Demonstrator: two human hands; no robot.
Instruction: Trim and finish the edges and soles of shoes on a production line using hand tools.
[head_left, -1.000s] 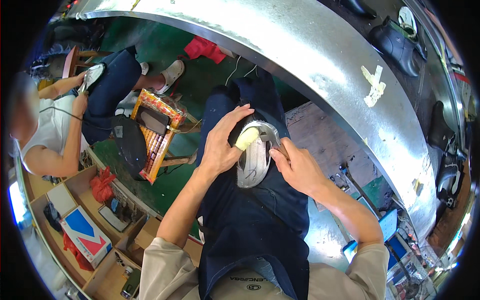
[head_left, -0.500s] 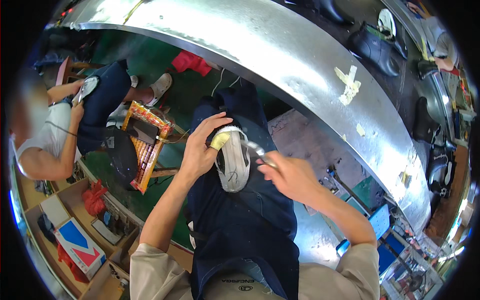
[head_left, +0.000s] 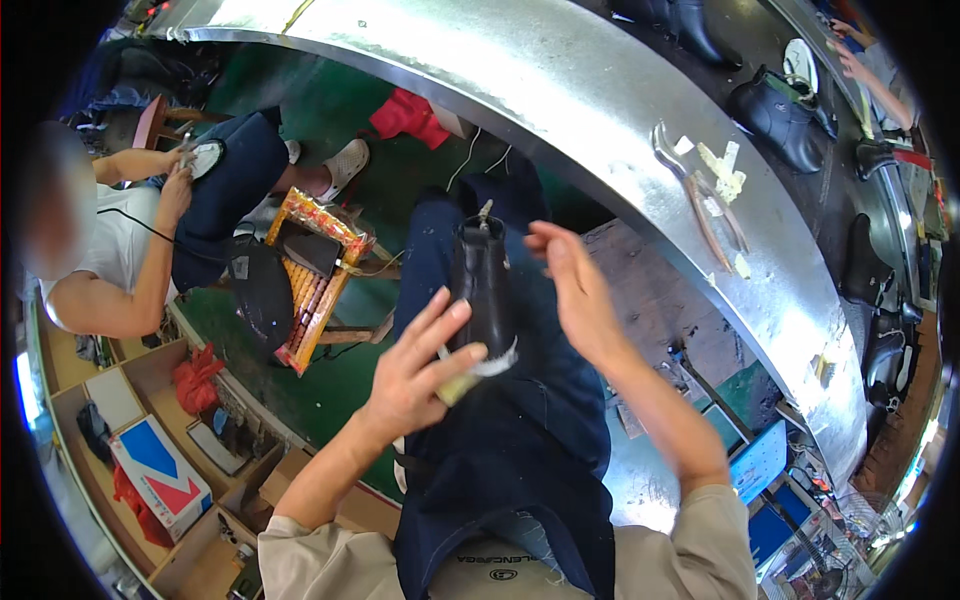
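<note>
A black ankle boot (head_left: 487,290) rests on my lap over a dark blue apron, its upper facing up and its toe toward me. A white edge shows at the toe, and a small metal piece sticks up at the boot's top opening. My left hand (head_left: 412,370) grips the toe, fingers across it and the yellow-wrapped thumb at its near edge. To the right of the boot, my right hand (head_left: 580,285) is raised, empty, with its fingers stretched out and slightly blurred. Lasting pincers (head_left: 697,195) lie on the metal bench beyond my right hand.
A curved metal bench (head_left: 500,50) runs along the far and right sides. Several black boots (head_left: 775,115) stand beyond it. At left, a co-worker (head_left: 130,240) sits beside a small stool (head_left: 305,285) with a phone on it. Wooden compartments (head_left: 190,440) hold boxes and red bags.
The boot has been turned from sole-up to upper-up on my lap. My right hand has let go of the pincers, now on the bench. My left hand has shifted to the toe.
</note>
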